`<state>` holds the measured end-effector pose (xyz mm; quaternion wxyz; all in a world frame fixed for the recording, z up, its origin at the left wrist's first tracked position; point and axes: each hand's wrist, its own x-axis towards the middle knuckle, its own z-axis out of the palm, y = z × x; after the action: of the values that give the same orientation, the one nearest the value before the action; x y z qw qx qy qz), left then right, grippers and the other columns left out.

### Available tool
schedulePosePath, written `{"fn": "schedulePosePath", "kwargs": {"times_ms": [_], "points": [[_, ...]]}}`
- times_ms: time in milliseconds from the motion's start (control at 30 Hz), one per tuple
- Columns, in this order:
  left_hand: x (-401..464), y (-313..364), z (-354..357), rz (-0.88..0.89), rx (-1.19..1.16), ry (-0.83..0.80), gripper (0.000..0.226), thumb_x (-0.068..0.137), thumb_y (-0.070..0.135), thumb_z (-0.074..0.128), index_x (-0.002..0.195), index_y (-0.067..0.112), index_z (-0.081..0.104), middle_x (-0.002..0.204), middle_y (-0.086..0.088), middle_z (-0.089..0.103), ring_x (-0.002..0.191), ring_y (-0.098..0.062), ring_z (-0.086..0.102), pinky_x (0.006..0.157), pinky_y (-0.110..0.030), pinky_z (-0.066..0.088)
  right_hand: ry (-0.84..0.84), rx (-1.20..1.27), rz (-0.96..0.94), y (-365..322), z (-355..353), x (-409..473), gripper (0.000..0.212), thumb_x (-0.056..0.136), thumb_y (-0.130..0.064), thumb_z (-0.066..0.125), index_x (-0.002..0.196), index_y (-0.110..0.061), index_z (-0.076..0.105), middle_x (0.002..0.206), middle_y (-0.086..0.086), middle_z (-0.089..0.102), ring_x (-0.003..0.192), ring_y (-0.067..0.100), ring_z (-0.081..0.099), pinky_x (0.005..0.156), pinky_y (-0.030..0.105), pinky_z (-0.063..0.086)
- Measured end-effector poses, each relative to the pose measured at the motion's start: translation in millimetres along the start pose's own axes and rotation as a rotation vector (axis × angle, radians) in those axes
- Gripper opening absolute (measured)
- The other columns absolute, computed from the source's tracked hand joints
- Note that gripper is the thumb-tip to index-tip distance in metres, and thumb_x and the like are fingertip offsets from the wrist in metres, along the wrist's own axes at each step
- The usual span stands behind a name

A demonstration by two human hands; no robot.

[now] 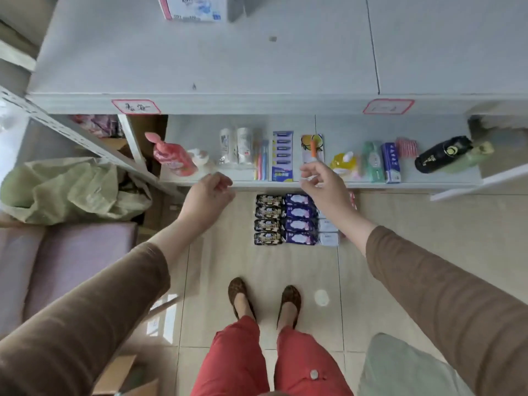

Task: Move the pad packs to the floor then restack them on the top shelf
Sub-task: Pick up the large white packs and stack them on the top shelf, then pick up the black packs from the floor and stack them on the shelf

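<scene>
Hands: left hand (210,194) and right hand (324,185) loosely curled, holding nothing.
Packs: pad packs (297,220) in rows on the floor (414,238), below the top shelf (200,67).
Danger: grabbing too many packs may drop some.

Pale beige glossy floor tiles (414,238) reflect soft daylight. A light grey metal shelving unit (200,67) stands ahead, with a mauve cushioned seat (71,261) at left beside a crumpled green sack (65,187).

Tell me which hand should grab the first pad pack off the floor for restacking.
Right, probably. The right hand hangs directly above the pad packs; the left hand sits off to their left. Both hold nothing.
</scene>
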<state>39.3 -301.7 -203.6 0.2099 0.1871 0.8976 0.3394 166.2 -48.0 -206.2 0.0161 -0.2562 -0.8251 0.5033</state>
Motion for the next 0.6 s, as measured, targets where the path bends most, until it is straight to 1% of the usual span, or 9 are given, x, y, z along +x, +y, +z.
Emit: {"fn": "schedulePosePath", "kwargs": {"times_ms": [67, 133, 200, 300, 333, 400, 467, 500, 600], "points": [[-15, -30, 30, -0.04, 0.055, -0.083, 0.016, 0.084, 0.02, 0.069, 0.099, 0.02, 0.064, 0.093, 0.004, 0.063, 0.081, -0.014, 0.058, 0.076, -0.031, 0.047, -0.007, 0.018, 0.103, 44, 21, -16, 0.02, 0.092, -0.018, 0.066, 0.107, -0.031, 0.061, 0.101, -0.009, 0.065, 0.076, -0.003, 0.056, 0.07, 0.014, 0.044], [-28, -63, 61, -0.064, 0.092, -0.167, 0.018, 0.085, 0.021, 0.07, 0.102, 0.018, 0.065, 0.095, 0.003, 0.062, 0.085, -0.016, 0.058, 0.08, -0.034, 0.049, -0.029, 0.015, 0.179, 87, 47, -30, 0.021, 0.092, -0.016, 0.065, 0.109, -0.027, 0.06, 0.101, -0.007, 0.064, 0.08, 0.007, 0.059, 0.074, 0.023, 0.047], [-37, -98, 93, -0.095, 0.114, -0.228, 0.021, 0.086, 0.023, 0.07, 0.106, 0.018, 0.065, 0.099, 0.002, 0.061, 0.088, -0.016, 0.059, 0.082, -0.034, 0.05, -0.041, -0.001, 0.251, 129, 76, -40, 0.023, 0.092, -0.017, 0.065, 0.114, -0.023, 0.059, 0.105, -0.005, 0.064, 0.084, 0.014, 0.061, 0.077, 0.031, 0.05], [-42, -153, 146, -0.152, 0.118, -0.303, 0.03, 0.086, 0.027, 0.07, 0.115, 0.02, 0.061, 0.109, 0.002, 0.06, 0.095, -0.015, 0.058, 0.084, -0.033, 0.049, -0.06, -0.046, 0.356, 192, 121, -48, 0.033, 0.092, -0.018, 0.067, 0.124, -0.019, 0.056, 0.119, -0.002, 0.061, 0.088, 0.013, 0.061, 0.079, 0.029, 0.045], [-41, -172, 164, -0.17, 0.121, -0.32, 0.035, 0.086, 0.028, 0.07, 0.119, 0.021, 0.06, 0.113, 0.002, 0.059, 0.097, -0.015, 0.058, 0.085, -0.033, 0.049, -0.079, -0.065, 0.379, 214, 137, -48, 0.038, 0.092, -0.018, 0.066, 0.128, -0.018, 0.054, 0.124, 0.0, 0.06, 0.092, 0.013, 0.061, 0.081, 0.028, 0.044], [-37, -208, 201, -0.204, 0.132, -0.343, 0.044, 0.087, 0.031, 0.07, 0.128, 0.023, 0.055, 0.121, 0.002, 0.056, 0.101, -0.014, 0.057, 0.087, -0.035, 0.05, -0.118, -0.115, 0.408, 257, 165, -46, 0.045, 0.093, -0.02, 0.067, 0.134, -0.015, 0.05, 0.133, 0.002, 0.056, 0.104, 0.016, 0.06, 0.088, 0.032, 0.046], [-27, -242, 236, -0.244, 0.147, -0.355, 0.052, 0.087, 0.034, 0.07, 0.135, 0.026, 0.049, 0.13, 0.001, 0.051, 0.106, -0.018, 0.057, 0.088, -0.038, 0.051, -0.147, -0.159, 0.428, 298, 194, -40, 0.052, 0.092, -0.022, 0.067, 0.14, -0.014, 0.046, 0.138, 0.003, 0.052, 0.117, 0.021, 0.056, 0.099, 0.037, 0.046], [-20, -258, 254, -0.262, 0.158, -0.357, 0.056, 0.087, 0.034, 0.07, 0.137, 0.027, 0.046, 0.134, 0.0, 0.047, 0.108, -0.02, 0.057, 0.088, -0.039, 0.052, -0.149, -0.172, 0.438, 318, 208, -36, 0.055, 0.092, -0.022, 0.068, 0.142, -0.014, 0.044, 0.14, 0.004, 0.05, 0.122, 0.021, 0.053, 0.102, 0.037, 0.044], [7, -303, 305, -0.292, 0.171, -0.321, 0.062, 0.087, 0.033, 0.07, 0.142, 0.026, 0.041, 0.141, -0.004, 0.04, 0.108, -0.025, 0.056, 0.089, -0.04, 0.05, -0.168, -0.232, 0.446, 372, 250, -19, 0.059, 0.091, -0.02, 0.066, 0.144, -0.015, 0.041, 0.142, 0.006, 0.047, 0.129, 0.023, 0.048, 0.101, 0.034, 0.041]]}}
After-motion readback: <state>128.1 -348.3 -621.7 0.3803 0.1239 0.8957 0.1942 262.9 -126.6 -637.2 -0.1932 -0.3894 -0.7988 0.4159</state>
